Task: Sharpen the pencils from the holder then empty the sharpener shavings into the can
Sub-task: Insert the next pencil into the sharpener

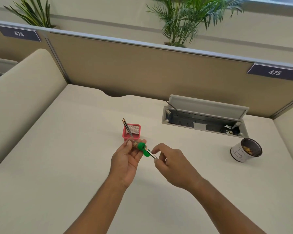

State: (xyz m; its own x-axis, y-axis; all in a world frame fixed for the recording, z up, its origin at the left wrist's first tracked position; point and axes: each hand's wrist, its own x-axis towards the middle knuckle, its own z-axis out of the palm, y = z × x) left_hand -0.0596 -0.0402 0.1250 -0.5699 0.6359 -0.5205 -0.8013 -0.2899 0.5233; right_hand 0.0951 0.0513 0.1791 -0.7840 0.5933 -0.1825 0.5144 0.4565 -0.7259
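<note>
The counter (74, 166) is a pale, plain surface that carries all task items. A beige partition (142, 68) runs along its far edge, well beyond the hands, with a label reading 475 (274, 72) at its right end. An open cable tray (203, 122) is recessed in the counter, beyond and to the right of the right hand.

The can (245, 150), white-wrapped with a dark interior and shavings inside, stands upright well to the right of the right hand. The red mesh holder (131, 131) stands just beyond the left hand and contains two pencils (126, 126), points up, leaning left.

The left hand (127, 159) is palm up, fingers curled around the sharpener (139, 146), a clear barrel with a green cap end. The right hand (169, 164) pinches a pencil (151, 154) between thumb and fingertips. This pencil runs from the right hand into the green end of the sharpener. Both hands are raised above the counter, close together.
</note>
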